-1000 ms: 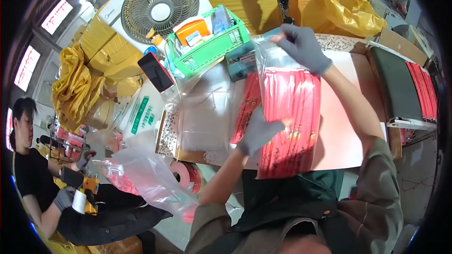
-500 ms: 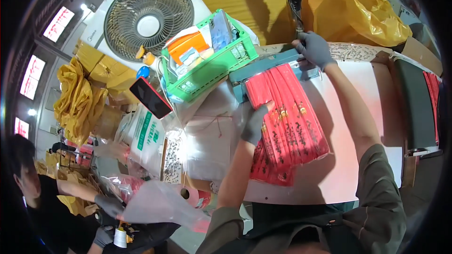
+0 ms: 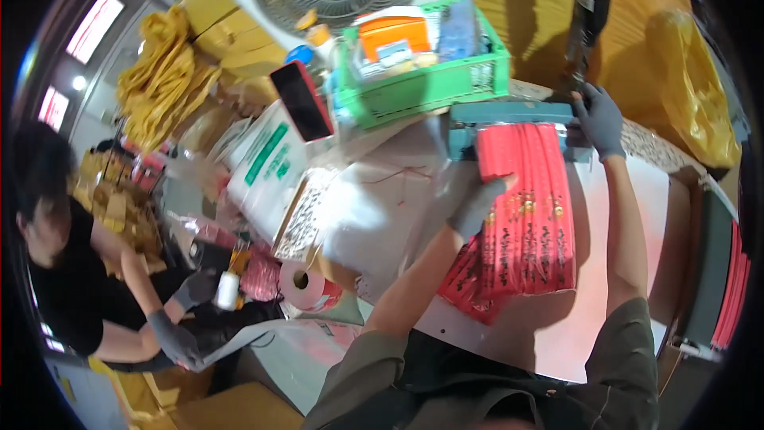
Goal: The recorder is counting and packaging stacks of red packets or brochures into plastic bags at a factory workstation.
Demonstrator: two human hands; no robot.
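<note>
Red packets [image 3: 529,215]: at near edge of teal sealer [image 3: 509,114] | left hand [image 3: 476,209]: fingers clamped on packets' left side | right hand [image 3: 601,123]: at sealer's right end, cannot tell finger closure | best kept flat, square to sealer

Grey gloves [image 3: 476,210] cover each hand [image 3: 602,123] below olive-grey sleeves [image 3: 625,350].

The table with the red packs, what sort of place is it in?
It looks like a packing workshop, though I can't be sure: clear-wrapped red packs lie against a teal device, with big yellow sacks beyond.
</note>
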